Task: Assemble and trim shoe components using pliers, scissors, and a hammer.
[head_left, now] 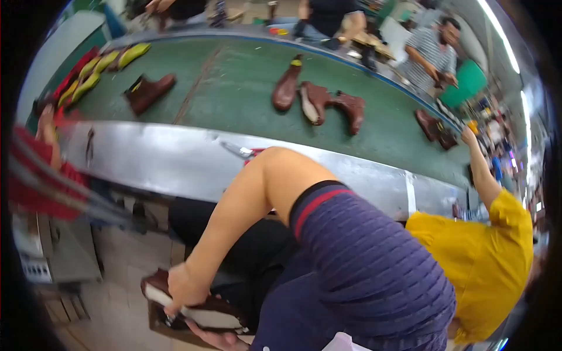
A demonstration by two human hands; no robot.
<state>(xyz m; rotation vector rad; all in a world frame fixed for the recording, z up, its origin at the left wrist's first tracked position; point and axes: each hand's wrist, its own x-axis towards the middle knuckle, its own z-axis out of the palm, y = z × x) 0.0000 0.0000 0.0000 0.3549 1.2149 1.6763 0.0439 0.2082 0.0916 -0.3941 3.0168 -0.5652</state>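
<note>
You've got one view: left fisheye on your head, facing down and ahead. Your purple sleeve [369, 263] sits very near; right hand [188, 285] and left hand [218, 339] a bit farther, low in frame. Green conveyor belt [234, 82] spans beyond, ceiling lights [499, 35] far off, upper right. Edges bend toward the rim.

1. Your right sleeve [374, 257] is short and purple-blue, its cloth ridged in narrow bands with a broken, brick-like texture.
2. A red stripe [316, 209] circles it near the opening, beside a black edging [304, 199].
3. Your shirt front [295, 304] is a similar purple-blue and looks smoother.
4. Your right forearm [225, 234] is bare to the wrist.
5. Your right fingers [171, 307] and left fingers [202, 333] are bare too, the left ones blurred.
</note>
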